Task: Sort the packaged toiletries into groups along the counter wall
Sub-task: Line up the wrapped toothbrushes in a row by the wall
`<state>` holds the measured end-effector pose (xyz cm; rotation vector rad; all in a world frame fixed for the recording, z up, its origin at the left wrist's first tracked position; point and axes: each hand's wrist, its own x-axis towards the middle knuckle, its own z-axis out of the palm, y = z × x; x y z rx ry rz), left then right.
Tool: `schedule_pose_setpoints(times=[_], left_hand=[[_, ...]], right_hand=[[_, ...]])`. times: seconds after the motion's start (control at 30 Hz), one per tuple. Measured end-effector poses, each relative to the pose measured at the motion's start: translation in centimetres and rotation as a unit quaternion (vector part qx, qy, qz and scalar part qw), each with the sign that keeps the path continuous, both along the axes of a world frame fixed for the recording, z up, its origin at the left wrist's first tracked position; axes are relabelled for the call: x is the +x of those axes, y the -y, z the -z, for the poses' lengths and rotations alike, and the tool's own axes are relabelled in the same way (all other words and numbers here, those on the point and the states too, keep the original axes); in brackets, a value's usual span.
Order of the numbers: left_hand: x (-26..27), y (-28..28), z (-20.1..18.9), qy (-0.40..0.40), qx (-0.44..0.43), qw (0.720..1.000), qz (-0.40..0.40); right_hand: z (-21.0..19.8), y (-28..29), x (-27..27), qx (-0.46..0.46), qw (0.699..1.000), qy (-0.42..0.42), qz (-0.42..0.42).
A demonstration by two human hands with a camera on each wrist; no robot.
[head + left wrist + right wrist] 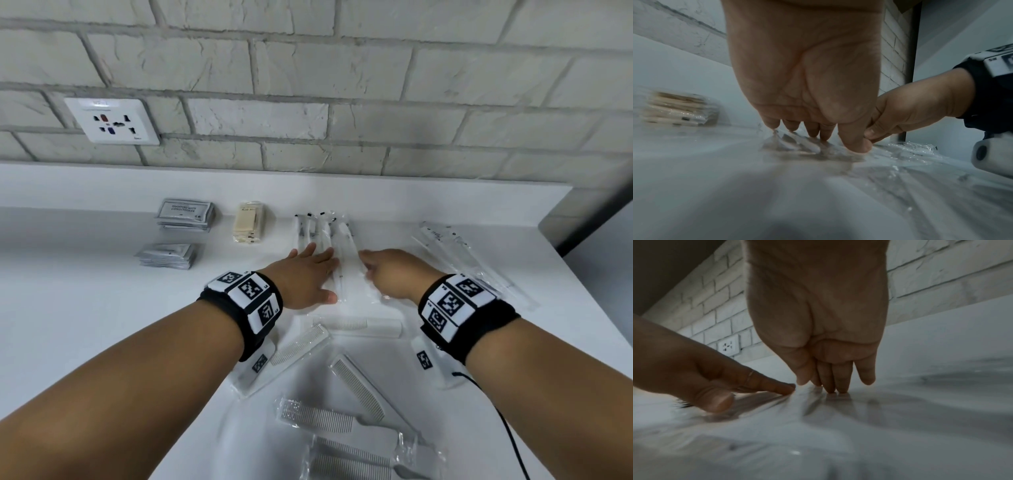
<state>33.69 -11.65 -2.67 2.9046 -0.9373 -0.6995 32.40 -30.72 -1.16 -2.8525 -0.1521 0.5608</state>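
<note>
Head view shows a white counter (85, 308) under a pale brick wall (342, 68), with packs laid out in groups near the wall. Two stacks of grey sachets sit at the left: one stack (186, 215) close to the wall and one stack (168, 255) just in front of it. One small pile of cream soap bars (249, 223) in clear wrap lies to the right of them. Next comes a row of wrapped toothbrushes (322, 229); about four can be counted, but the clear plastic makes it hard to be sure. Another bunch of long clear packs (455, 250) lies well off to the right, too shiny to count. Near the person, about six white combs (358, 387) in clear bags lie loose and point all ways. The left hand (305, 277) rests flat on the toothbrush row with its fingers straight and its thumb out to the side. The right hand (387, 274) is just beside it, on the right edge of the same row. Right wrist view shows its fingers (838, 381) straight and close together, tips pressing down on the plastic, gripping nothing. Left wrist view shows the left fingertips (812, 129) touching the crinkly wrap too, with the soap pile off to the left. A white wall socket (113, 120) sits on the bricks at the left. Both wrists wear black bands with black and white square tags, and a thin black cable (507, 425) runs from the right one. The hands hide the lower ends of the toothbrush packs.
</note>
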Motion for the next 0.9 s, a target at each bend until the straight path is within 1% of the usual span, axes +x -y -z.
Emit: schedule_pose_setpoints(times=[0.13, 0.2, 0.27, 0.33, 0.37, 0.4, 0.47, 0.5, 0.57, 0.67, 0.7, 0.73, 0.77, 0.8, 0.83, 0.9], left_hand=[[0.1, -0.3, -0.1, 0.006, -0.019, 1.000, -0.010], [0.1, -0.1, 0.0, 0.039, -0.060, 0.997, -0.029], [0.0, 0.5, 0.1, 0.094, -0.120, 0.987, -0.053], [-0.1, 1.7, -0.1, 0.127, -0.145, 0.980, -0.053], [-0.1, 2.3, -0.2, 0.126, -0.140, 0.981, -0.046], [-0.2, 2.9, -0.3, 0.114, -0.123, 0.985, -0.039], [-0.3, 3.6, -0.3, 0.079, -0.078, 0.993, -0.035], [-0.3, 3.8, -0.3, 0.061, -0.059, 0.996, -0.037], [-0.3, 3.9, 0.0, 0.037, -0.037, 0.998, -0.046], [-0.2, 3.9, 0.1, 0.034, -0.029, 0.998, -0.045], [-0.2, 3.9, 0.1, 0.032, -0.029, 0.998, -0.043], [-0.2, 4.0, 0.0, 0.030, -0.031, 0.998, -0.041], [-0.2, 4.0, -0.1, 0.028, -0.032, 0.998, -0.041], [-0.1, 4.0, -0.1, 0.026, -0.031, 0.998, -0.041], [-0.1, 4.0, 0.0, 0.023, -0.030, 0.998, -0.041], [-0.1, 4.1, 0.2, 0.014, -0.033, 0.998, -0.047]], right_hand=[[0.5, -2.8, 0.7, -0.024, 0.999, 0.004, -0.038], [0.6, -3.0, 1.1, -0.017, 0.999, 0.018, -0.027], [0.1, -1.5, 1.3, -0.007, 0.998, 0.057, 0.024], [-0.4, 1.2, 1.6, -0.056, 0.986, 0.124, 0.099], [-0.5, 2.8, 1.6, -0.096, 0.976, 0.145, 0.135], [-0.5, 4.2, 1.5, -0.137, 0.966, 0.146, 0.166], [-0.4, 6.4, 1.1, -0.187, 0.956, 0.105, 0.201], [-0.1, 7.1, 0.9, -0.195, 0.957, 0.088, 0.198], [0.3, 7.8, 0.7, -0.202, 0.963, 0.077, 0.163], [0.2, 7.5, 0.6, -0.158, 0.979, 0.099, 0.084], [0.1, 7.3, 0.6, -0.131, 0.981, 0.128, 0.057], [0.0, 7.0, 0.6, -0.098, 0.979, 0.175, 0.029], [-0.1, 6.6, 0.6, -0.067, 0.973, 0.222, 0.000], [-0.1, 6.2, 0.6, -0.046, 0.967, 0.249, -0.029], [0.4, 5.9, 0.6, -0.034, 0.967, 0.248, -0.053], [1.4, 5.8, 0.5, -0.010, 0.980, 0.187, -0.066]])
